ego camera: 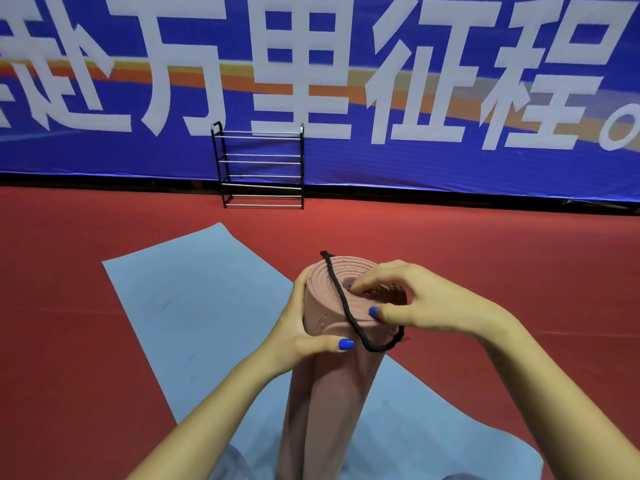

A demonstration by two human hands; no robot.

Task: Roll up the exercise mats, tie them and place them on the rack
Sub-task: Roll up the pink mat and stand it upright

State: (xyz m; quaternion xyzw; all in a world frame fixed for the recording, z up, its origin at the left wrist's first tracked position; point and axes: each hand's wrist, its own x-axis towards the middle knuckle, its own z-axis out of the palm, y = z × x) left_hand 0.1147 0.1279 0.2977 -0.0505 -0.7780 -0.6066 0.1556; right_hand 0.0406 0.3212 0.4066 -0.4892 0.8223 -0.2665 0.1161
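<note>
A rolled pink mat stands upright on end in front of me, its spiral top facing the camera. My left hand grips its upper left side, thumb across the front. A black cord lies over the top of the roll and loops down its right side. My right hand reaches over the top from the right, fingertips on the spiral end and thumb beside the cord; the cord's lower end runs under this hand. A blue mat lies flat, unrolled, on the floor beneath. The black rack stands far ahead by the wall.
Red sports floor stretches all around the mats. A blue banner with large white characters covers the wall behind the rack. The rack's shelves of thin metal bars hold nothing.
</note>
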